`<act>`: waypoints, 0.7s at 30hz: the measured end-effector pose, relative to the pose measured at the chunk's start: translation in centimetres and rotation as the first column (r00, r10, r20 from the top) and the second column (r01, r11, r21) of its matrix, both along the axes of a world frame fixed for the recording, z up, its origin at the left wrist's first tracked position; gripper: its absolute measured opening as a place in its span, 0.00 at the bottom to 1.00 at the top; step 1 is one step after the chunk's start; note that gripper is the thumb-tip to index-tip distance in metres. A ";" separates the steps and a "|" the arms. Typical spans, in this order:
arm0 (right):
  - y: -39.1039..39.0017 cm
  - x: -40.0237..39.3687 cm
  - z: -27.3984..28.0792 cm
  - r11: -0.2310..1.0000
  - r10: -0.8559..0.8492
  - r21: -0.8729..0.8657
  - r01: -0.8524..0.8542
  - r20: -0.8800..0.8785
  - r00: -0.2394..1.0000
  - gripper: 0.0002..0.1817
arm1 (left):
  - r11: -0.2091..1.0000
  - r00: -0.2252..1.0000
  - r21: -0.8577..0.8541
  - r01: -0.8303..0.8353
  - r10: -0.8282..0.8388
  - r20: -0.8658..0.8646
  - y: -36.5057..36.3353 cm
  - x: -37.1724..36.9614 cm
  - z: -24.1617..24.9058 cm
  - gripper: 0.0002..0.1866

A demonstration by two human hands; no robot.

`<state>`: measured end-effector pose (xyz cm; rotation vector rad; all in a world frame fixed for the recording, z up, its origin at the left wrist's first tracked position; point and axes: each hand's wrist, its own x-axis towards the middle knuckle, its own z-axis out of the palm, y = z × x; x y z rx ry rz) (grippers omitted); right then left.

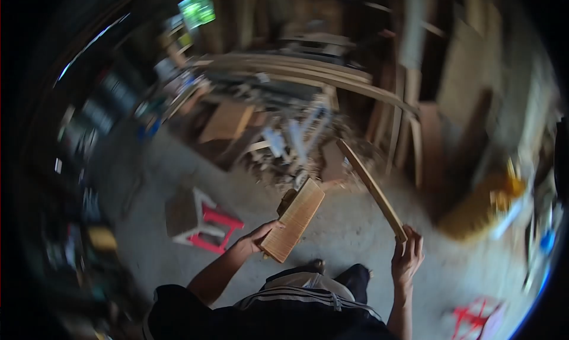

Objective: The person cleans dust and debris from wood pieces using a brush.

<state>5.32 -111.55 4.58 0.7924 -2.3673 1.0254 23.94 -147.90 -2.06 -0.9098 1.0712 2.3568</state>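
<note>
Near the bottom centre my left hand (pixel 261 234) grips the lower left edge of a short, wide wooden block (pixel 294 220), which tilts up to the right. Part of a darker piece shows behind the block's left edge. On the right, the fingers of my right hand (pixel 408 258) are closed round the lower end of a long, narrow wooden strip (pixel 373 192). The strip slants up and to the left, its far end in front of the scrap pile. Block and strip are apart.
Beyond my hands lies a pile of wood scraps (pixel 296 135) below long planks (pixel 296 70). A red and white stool (pixel 216 224) stands at left, a red stool (pixel 471 317) at lower right, and a yellow sack (pixel 474 212) at right. Boards lean behind.
</note>
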 end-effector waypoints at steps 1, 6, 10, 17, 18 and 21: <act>-1.5 -2.0 -0.6 0.995 0.099 -0.012 -0.099 -0.013 0.995 0.14 | 0.996 0.996 0.054 -0.065 0.068 -0.062 0.1 0.7 -0.1 0.33; -16.1 -5.3 0.8 0.869 0.493 0.033 -0.493 -0.009 0.870 0.14 | 0.926 0.893 0.164 -0.339 0.372 -0.253 -2.4 10.6 -1.0 0.34; -28.2 -9.5 1.0 0.729 0.684 0.088 -0.679 -0.126 0.718 0.19 | 0.664 0.625 0.251 -0.704 0.748 -0.225 0.8 12.7 1.3 0.37; -51.9 -18.6 -0.3 0.510 0.829 0.300 -0.806 -0.422 0.368 0.23 | 0.263 0.218 0.214 -0.941 0.953 -0.212 -1.5 11.6 3.5 0.39; -54.1 -19.9 -1.1 0.482 0.857 0.374 -0.793 -0.392 0.336 0.24 | 0.206 0.163 0.204 -0.957 0.964 -0.210 -2.4 10.9 4.2 0.39; -58.7 -23.3 -5.0 0.399 0.903 0.463 -0.791 -0.346 0.253 0.24 | 0.351 0.294 0.145 -0.925 0.904 -0.311 -8.1 8.6 6.8 0.41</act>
